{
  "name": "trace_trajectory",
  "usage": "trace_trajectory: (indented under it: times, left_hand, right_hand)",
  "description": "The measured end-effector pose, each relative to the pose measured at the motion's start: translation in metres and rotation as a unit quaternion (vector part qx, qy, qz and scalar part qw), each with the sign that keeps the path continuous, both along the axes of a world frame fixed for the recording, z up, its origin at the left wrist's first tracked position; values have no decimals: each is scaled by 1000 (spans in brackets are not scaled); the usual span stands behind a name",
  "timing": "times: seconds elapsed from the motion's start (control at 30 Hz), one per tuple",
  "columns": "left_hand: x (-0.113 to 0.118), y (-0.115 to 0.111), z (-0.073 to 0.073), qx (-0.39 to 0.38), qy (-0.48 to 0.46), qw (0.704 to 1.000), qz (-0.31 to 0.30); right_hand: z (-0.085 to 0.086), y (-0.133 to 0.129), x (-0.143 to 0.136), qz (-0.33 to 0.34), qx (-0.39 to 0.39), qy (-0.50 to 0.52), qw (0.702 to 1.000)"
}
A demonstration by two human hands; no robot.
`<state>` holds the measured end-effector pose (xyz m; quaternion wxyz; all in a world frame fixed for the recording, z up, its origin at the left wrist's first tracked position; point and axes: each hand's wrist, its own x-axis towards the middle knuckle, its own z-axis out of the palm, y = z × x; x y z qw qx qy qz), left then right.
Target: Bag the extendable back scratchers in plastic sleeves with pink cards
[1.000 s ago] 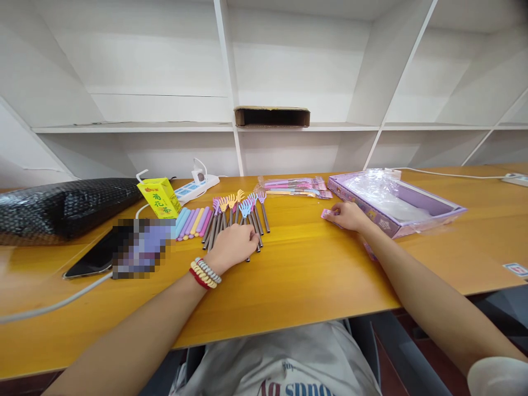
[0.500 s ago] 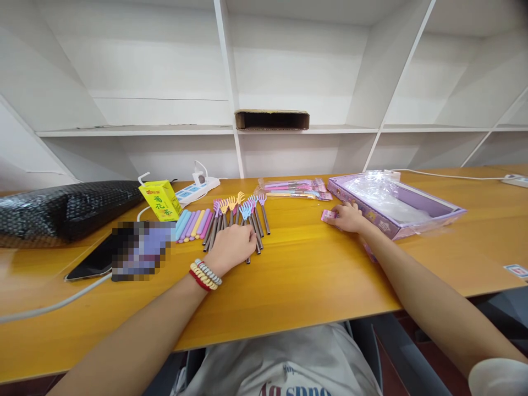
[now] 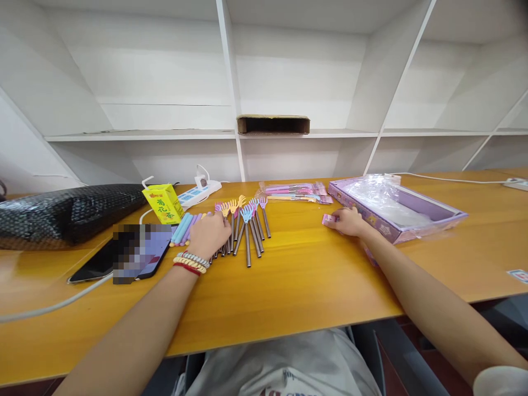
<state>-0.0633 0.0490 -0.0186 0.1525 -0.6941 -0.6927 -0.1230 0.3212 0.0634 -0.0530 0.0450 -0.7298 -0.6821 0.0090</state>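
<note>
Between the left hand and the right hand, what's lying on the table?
In the head view, claw-headed rods beside the left hand, then wooden tabletop, then a small pink piece in the right hand.

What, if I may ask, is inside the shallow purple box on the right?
The shallow purple box holds crumpled clear plastic wrap, with purple interior showing towards the right; anything beneath the plastic cannot be made out.

I see a white shelving unit with open cubbies standing behind a long, yellow-brown wooden table. Light glares off the tabletop's left side. Beneath the table's near edge, I can make out dark gray chair parts and a patch of reddish floor.
</note>
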Motion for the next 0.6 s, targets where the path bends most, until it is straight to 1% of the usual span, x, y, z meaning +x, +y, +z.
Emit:
trace_trajectory:
  times: [0.23,0.47,0.6]
  left_hand:
    - [-7,4,-2,-15,0,999,42]
    - [-8,5,-1,-36,7,998,41]
    - [-8,6,-1,-34,13,999,39]
  right_hand:
    - [0,0,0,-10,-6,2,1000]
    - [-2,2,1,-8,-10,1,1000]
    - [-2,3,1,-9,-10,4,1000]
